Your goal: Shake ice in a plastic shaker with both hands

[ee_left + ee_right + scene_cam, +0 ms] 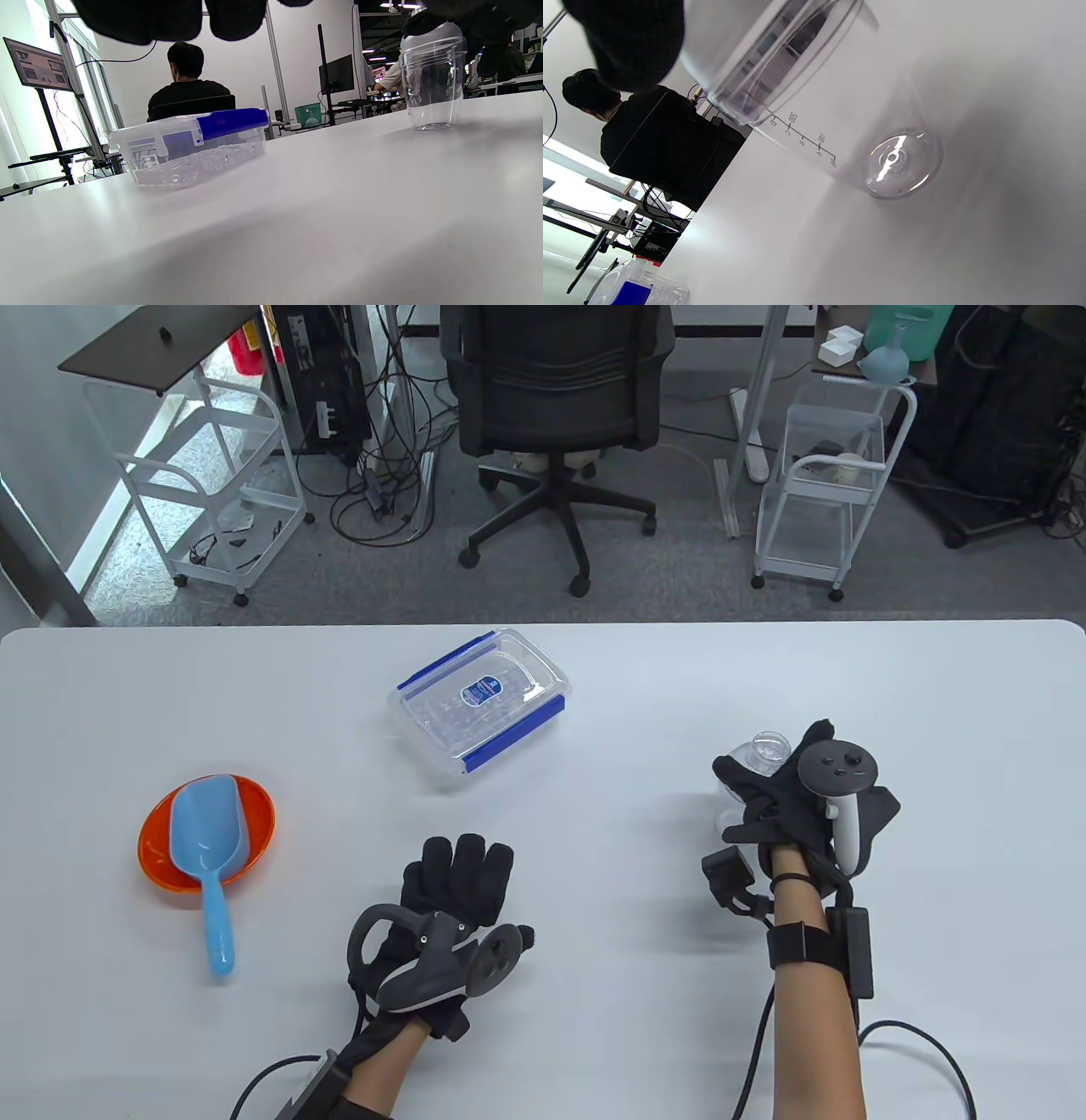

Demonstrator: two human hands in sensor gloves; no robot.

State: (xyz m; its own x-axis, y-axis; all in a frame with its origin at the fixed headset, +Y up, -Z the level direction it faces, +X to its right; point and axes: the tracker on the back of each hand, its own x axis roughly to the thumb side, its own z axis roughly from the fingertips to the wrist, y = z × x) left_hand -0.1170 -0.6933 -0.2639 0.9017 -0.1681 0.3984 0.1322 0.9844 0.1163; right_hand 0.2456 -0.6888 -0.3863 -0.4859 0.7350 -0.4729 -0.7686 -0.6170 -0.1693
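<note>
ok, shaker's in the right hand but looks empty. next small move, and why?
Probably send the left hand, which lies flat and idle on the table, to the closed ice container to unclip its lid. The shaker under the right hand holds no ice, and the ice sits in that container with its blue clips down.

The left hand (458,891) lies flat, palm down, its fingers (471,857) straight and close together, forearm reaching in from the bottom edge. The right hand (785,802) sits farther forward, fingers (736,774) curled downward in a grip, its forearm bare below the wrist strap.
</note>
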